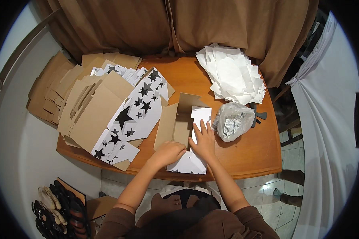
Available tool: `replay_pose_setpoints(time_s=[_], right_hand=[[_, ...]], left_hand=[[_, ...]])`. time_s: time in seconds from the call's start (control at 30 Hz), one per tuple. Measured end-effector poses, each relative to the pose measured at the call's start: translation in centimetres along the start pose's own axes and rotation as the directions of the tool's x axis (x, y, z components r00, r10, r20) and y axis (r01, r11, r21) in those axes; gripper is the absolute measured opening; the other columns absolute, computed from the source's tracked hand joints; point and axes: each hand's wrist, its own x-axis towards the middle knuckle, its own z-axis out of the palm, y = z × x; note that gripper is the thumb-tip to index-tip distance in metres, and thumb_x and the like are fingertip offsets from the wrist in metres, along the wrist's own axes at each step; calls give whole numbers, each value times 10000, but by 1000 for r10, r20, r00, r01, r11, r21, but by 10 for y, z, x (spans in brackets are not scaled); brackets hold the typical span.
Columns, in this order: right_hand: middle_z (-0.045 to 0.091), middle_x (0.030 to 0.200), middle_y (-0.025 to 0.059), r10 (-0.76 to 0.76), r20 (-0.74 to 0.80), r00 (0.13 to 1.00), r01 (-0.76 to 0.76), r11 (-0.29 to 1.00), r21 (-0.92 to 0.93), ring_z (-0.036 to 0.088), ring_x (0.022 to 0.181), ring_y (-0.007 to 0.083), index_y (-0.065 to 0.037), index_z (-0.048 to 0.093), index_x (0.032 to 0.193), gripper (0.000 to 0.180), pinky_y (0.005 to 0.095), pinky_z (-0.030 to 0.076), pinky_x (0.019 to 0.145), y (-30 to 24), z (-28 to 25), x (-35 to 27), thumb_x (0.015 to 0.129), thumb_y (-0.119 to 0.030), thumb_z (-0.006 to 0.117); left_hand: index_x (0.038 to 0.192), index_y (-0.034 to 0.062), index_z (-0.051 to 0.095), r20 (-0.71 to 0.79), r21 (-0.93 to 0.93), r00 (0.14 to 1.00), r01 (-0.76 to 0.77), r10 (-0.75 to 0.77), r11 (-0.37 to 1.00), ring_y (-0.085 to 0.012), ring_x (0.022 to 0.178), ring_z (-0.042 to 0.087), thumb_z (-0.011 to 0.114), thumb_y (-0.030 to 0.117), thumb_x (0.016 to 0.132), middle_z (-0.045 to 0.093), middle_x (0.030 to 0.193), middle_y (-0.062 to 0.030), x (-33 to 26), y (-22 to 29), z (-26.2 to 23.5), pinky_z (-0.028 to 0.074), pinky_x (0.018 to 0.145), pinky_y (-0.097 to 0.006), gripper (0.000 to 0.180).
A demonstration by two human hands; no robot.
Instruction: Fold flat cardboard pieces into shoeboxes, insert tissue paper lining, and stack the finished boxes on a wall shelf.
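A partly folded cardboard box (165, 126) stands near the table's front edge, brown inside and white outside, with its top open. My left hand (170, 153) is curled over the near left corner of this box; its fingertips are hidden. On the right side of the box, my right hand (204, 142) lies with fingers spread over a white flap (200, 113). A white panel with a few dark stars shows at the box's near side, below both hands.
Flat cardboard blanks (103, 99), some printed with black stars, pile up at left. White paper sheets (229, 73) lie at the back right. Below them sits a clear plastic bag (234, 121) beside a dark-handled tool (260, 115). Brown curtains (127, 24) hang behind the table (243, 159).
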Motion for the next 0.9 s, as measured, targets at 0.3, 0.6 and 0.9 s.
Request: replay_pose_setpoints(time_s=[0.3, 0.6, 0.9], right_hand=[[328, 1460, 193, -4, -5, 1000, 5, 1000, 25, 250, 1357, 409, -127, 487, 1349, 595, 568, 234, 1065, 1, 2, 0, 806, -346, 595], [335, 1452, 204, -7, 11, 1000, 7, 1000, 7, 252, 1355, 408, -112, 488, 1345, 594, 558, 236, 1069, -1, -1, 1, 806, -340, 594], [333, 1456, 200, 4, 21, 1000, -4, 1000, 5, 251, 1356, 408, -115, 488, 1346, 598, 554, 235, 1072, -2, -3, 0, 802, -339, 596]], left_hand=[[850, 46, 651, -63, 166, 997, 60, -50, 984, -277, 846, 625, 582, 276, 868, 671, 847, -95, 8, 2, 28, 458, 801, -406, 240], [830, 80, 660, -125, 149, 991, 57, -39, 987, -262, 853, 614, 578, 271, 859, 665, 828, -84, 7, -5, 37, 440, 765, -407, 211], [811, 77, 671, -120, 151, 991, 80, -62, 985, -270, 822, 626, 588, 261, 843, 672, 811, -90, 8, -2, 36, 451, 761, -403, 204]])
